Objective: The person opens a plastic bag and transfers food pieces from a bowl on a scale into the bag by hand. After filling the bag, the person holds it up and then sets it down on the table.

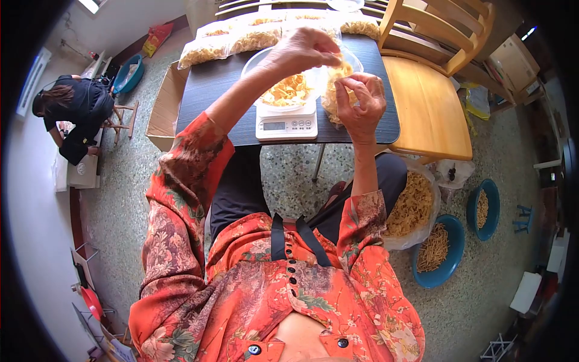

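My left hand (307,49) reaches over the table, fingers pinched at the upper edge of a clear plastic bag (333,96) of pale yellow dried slices. Lower and to the right, my right hand (362,102) has thumb and forefinger together at the same bag's side. The exact grip points are partly hidden by the fingers. Beside the bag, a white digital scale (286,125) bears a clear bowl (263,96) with dried slices (288,92) inside.
Filled bags (256,40) line the back of the dark table (211,102). A wooden chair (428,102) stands right. Below it are a large bag of slices (413,205) and blue basins (449,274) (496,205). A person (78,108) sits far left.
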Demonstrator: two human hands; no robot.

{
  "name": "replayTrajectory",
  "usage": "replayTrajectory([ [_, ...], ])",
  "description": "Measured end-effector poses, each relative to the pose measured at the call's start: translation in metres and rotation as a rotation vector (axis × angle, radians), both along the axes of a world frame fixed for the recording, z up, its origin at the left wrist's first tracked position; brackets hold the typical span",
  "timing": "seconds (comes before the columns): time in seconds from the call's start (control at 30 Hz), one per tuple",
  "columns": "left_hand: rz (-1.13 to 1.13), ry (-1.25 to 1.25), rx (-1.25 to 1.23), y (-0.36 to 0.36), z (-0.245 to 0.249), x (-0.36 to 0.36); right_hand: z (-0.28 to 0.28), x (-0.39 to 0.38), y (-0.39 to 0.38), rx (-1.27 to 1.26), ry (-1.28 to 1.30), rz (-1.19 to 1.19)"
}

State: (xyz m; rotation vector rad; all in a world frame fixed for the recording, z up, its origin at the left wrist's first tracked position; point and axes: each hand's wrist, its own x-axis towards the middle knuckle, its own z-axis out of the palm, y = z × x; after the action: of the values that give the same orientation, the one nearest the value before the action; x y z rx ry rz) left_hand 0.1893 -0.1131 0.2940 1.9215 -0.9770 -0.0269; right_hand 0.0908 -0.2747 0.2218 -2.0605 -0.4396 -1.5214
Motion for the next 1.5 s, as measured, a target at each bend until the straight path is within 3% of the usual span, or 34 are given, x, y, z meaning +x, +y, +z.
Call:
replayTrajectory([
  [0.13,0.020,-0.178,0.011,-0.011,0.000,-0.005,-0.001,0.000,-0.001,-0.002,-0.037,-0.004],
  [0.2,0.006,-0.044,0.151,-0.010,0.008,-0.005,-0.001,-0.001,-0.003,0.000,-0.041,-0.004],
  [0.47,-0.162,0.027,0.351,-0.016,-0.002,-0.017,-0.002,-0.002,-0.003,0.002,-0.050,-0.011],
  [0.6,-0.130,0.055,0.481,-0.025,0.006,-0.021,-0.005,-0.001,-0.004,0.019,-0.030,-0.003],
  [0.7,-0.228,0.079,0.262,-0.017,0.012,-0.018,-0.007,0.000,-0.006,0.087,-0.026,0.016],
  [0.73,-0.219,0.236,0.221,-0.012,0.021,-0.014,-0.007,0.000,-0.007,0.086,-0.030,0.021],
  [0.83,-0.254,0.091,-0.046,0.016,0.026,-0.001,-0.007,-0.003,-0.006,0.080,0.005,-0.009],
  [0.93,0.000,-0.044,0.044,0.038,0.014,0.026,-0.007,-0.003,-0.008,0.065,0.002,-0.017],
  [1.07,0.164,-0.054,0.263,0.055,-0.019,0.043,-0.008,-0.001,-0.006,0.070,0.007,-0.009],
  [1.3,0.331,-0.402,0.465,0.044,-0.048,0.022,-0.007,-0.004,-0.005,0.047,0.039,-0.002],
  [1.5,0.282,-0.358,0.513,0.042,-0.053,0.026,-0.006,-0.005,-0.006,0.039,0.056,-0.010],
])
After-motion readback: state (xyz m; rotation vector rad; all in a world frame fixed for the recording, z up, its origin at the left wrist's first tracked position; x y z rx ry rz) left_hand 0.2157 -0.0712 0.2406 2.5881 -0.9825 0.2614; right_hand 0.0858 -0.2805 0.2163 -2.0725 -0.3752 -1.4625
